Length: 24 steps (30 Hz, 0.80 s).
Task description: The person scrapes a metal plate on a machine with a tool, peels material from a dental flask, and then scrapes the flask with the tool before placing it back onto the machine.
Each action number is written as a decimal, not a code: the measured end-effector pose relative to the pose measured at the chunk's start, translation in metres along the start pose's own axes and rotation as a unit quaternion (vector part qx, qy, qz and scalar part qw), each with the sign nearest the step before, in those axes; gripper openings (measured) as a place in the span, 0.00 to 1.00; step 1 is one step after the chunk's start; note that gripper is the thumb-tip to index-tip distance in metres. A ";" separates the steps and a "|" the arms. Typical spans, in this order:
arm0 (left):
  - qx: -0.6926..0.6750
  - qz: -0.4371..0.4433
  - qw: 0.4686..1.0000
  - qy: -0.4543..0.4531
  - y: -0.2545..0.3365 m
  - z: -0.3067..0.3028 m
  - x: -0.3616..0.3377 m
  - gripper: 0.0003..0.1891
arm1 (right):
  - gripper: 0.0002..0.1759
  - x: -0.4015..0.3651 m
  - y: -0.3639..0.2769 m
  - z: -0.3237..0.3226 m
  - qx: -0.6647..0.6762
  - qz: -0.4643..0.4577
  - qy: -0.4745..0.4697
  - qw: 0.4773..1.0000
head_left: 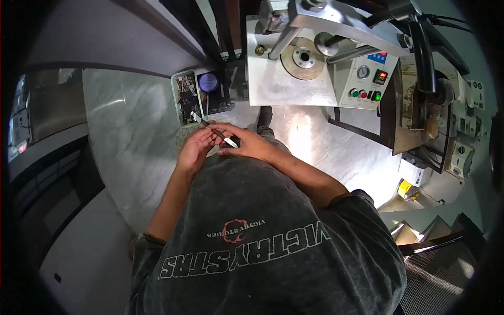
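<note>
Pale-tipped rod (228,140), just one, sits by the near end of the parts tray (175,100); my right hand (244,144) pinches it, my left hand (194,147) curls against it, its grip partly hidden. Right of the tray: one purple-lidded tub (208,82), then one machine (262,86) bearing one round disc (291,67).

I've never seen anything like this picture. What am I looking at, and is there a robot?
There's no robot: a person works bare-handed, seen from a camera worn on their head, looking down. The right hand holds a slim black stick with pale ends; the left hand is close against it, its exact grip partly hidden. Beyond them are a pale green tub of small pieces and a purple-topped round container. The white-topped metal machine at upper right bears a tan disc.
</note>
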State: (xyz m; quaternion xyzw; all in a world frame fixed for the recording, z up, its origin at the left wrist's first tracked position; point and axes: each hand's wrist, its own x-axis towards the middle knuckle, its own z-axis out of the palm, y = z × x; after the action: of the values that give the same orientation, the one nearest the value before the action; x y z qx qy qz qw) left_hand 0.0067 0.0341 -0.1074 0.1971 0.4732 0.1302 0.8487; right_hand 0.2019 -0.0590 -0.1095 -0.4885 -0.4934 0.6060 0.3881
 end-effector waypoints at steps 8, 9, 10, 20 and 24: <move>0.008 -0.039 0.997 -0.063 0.004 0.052 0.008 0.15 | 0.35 -0.034 -0.021 -0.048 0.276 0.000 -0.012 0.961; 0.006 -0.035 0.998 -0.060 0.004 0.058 0.007 0.15 | 0.35 -0.037 -0.028 -0.055 0.305 -0.013 -0.007 0.952; -0.002 -0.059 0.997 -0.048 0.004 0.066 0.006 0.16 | 0.27 -0.040 -0.035 -0.059 0.303 0.005 0.016 0.953; 0.222 -0.005 0.974 -0.045 -0.016 0.070 0.020 0.21 | 0.13 -0.059 -0.034 -0.117 0.194 0.018 0.255 0.947; 0.315 0.040 0.928 0.192 -0.053 0.012 0.028 0.20 | 0.13 -0.078 -0.026 -0.140 0.204 -0.018 0.286 0.936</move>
State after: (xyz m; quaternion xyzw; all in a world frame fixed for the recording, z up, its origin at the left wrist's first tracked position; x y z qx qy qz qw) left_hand 0.0334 -0.0041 -0.1475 0.4448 0.6355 0.0435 0.6296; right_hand 0.3552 -0.0972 -0.0725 -0.5424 -0.2361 0.5217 0.6147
